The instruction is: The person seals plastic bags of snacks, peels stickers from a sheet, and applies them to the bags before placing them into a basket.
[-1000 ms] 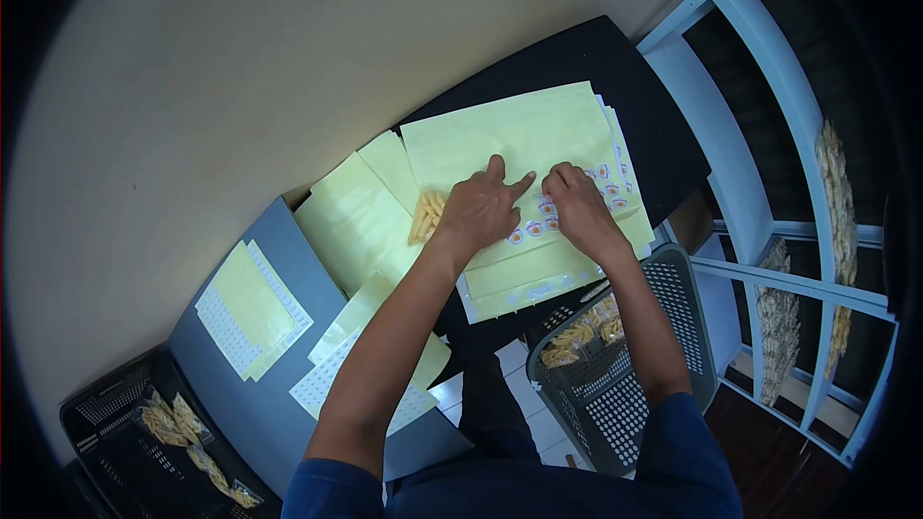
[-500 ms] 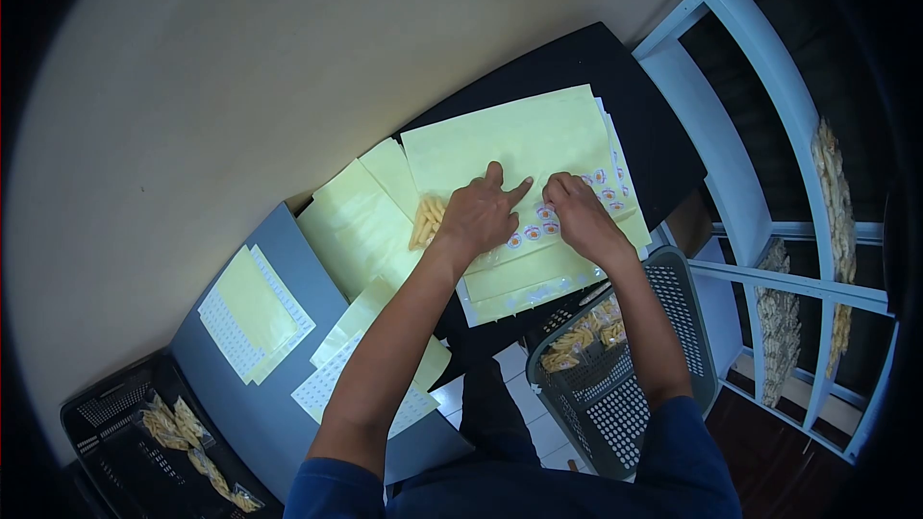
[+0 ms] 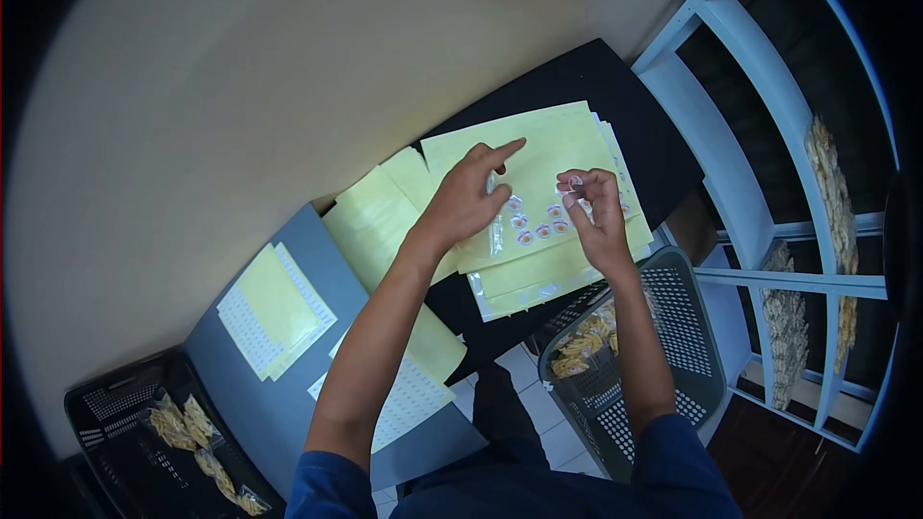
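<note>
Yellow sheets (image 3: 553, 135) lie stacked on the black table, with several small round stickers (image 3: 543, 230) on the top one. My left hand (image 3: 468, 194) is over the left part of the sheets, index finger stretched out and thumb apart. A clear plastic bag (image 3: 496, 231) shows just below its thumb; its snack contents are hidden. To the right, my right hand (image 3: 596, 213) is raised above the sticker rows, thumb and index finger pinching a small round sticker (image 3: 574, 183).
A grey basket (image 3: 687, 327) with bagged snacks (image 3: 586, 341) stands below the table's right side. A black basket (image 3: 115, 404) holds more bags at lower left. Sticker sheets (image 3: 255, 327) lie on a grey surface (image 3: 312, 269). White shelving (image 3: 750, 77) stands at right.
My right hand has lifted off the sheet and turned, now with a sticker at its fingertips. My left hand has shifted, and the yellow snacks beside it are no longer visible.
</note>
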Demonstrator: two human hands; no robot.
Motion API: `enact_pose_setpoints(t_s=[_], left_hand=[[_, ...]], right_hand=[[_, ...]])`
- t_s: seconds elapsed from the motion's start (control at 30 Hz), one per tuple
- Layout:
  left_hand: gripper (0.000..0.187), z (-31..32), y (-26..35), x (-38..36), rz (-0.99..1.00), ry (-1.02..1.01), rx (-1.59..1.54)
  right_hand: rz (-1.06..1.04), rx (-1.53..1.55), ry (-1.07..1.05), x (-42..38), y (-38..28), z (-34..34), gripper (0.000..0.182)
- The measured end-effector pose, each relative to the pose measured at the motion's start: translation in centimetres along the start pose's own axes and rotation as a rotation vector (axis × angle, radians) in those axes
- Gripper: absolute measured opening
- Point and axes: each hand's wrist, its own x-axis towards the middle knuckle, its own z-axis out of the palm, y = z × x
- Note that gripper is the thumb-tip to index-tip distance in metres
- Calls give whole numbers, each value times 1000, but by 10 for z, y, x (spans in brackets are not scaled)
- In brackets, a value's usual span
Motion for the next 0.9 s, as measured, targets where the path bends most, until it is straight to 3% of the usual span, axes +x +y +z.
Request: enact_pose_setpoints(t_s=[0.1, 0.13, 0.23, 0.27, 0.4, 0.53, 0.6, 0.7, 0.8, 0.9], left_hand=[[70, -43, 17, -31, -311, -163, -1077], [76, -54, 31, -49, -294, -183, -1377], [78, -68, 43, -107, -210, -103, -1773], [76, -69, 31, -124, -87, -121, -1830], [71, -87, 26, -196, -115, 371, -1677], [72, -99, 47, -287, -532, 969, -1313], [61, -88, 51, -342, -443, 894, -1339], [43, -77, 82, -399, -521, 736, -1076], [25, -75, 91, -431, -553, 837, -1143], [22, -73, 72, -468, -532, 862, -1168]], right_hand=[[-29, 130, -52, -18, -26, 42, 49], [72, 261, -119, -27, -44, 61, 58], [260, 666, -374, -62, -90, 117, 64], [287, 657, -389, -76, -101, 135, 65], [400, 606, -357, -128, -129, 186, 69], [324, 575, -216, -170, -153, 227, 71], [285, 552, -186, -188, -157, 246, 71], [283, 510, -193, -217, -163, 275, 71], [243, 388, -239, -243, -174, 294, 70], [128, 258, -266, -257, -179, 293, 59]])
